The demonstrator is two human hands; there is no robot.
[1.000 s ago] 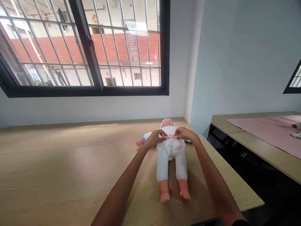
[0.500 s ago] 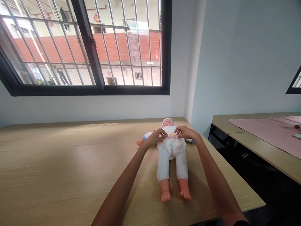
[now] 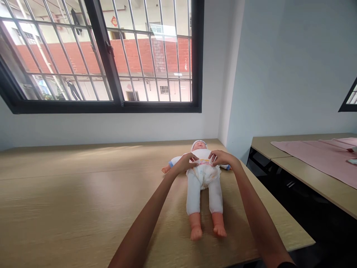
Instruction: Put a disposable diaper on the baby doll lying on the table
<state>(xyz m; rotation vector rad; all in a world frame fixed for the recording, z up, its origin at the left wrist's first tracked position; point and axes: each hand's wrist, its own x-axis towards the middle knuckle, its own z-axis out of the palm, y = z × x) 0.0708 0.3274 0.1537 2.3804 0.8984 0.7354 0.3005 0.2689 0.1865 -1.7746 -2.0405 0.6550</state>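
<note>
A baby doll (image 3: 193, 195) in a white outfit and cap lies on its back on the wooden table, feet toward me. Around its hips is a white diaper (image 3: 205, 175) with a coloured band at the waist. My left hand (image 3: 187, 163) is at the left side of the diaper's waist, fingers closed on its edge. On the opposite side, my right hand (image 3: 220, 158) pinches the waist edge of the diaper between thumb and fingers. The doll's arms stretch out sideways, partly behind my hands.
The wooden table (image 3: 83, 201) runs up to the wall under a barred window (image 3: 150, 108). At right, past a dark gap, stands a second table (image 3: 262, 147) with a pink cloth (image 3: 315, 154) on it.
My right hand has shifted very slightly, and more of the coloured waistband shows between my hands. The doll lies in the same place.
</note>
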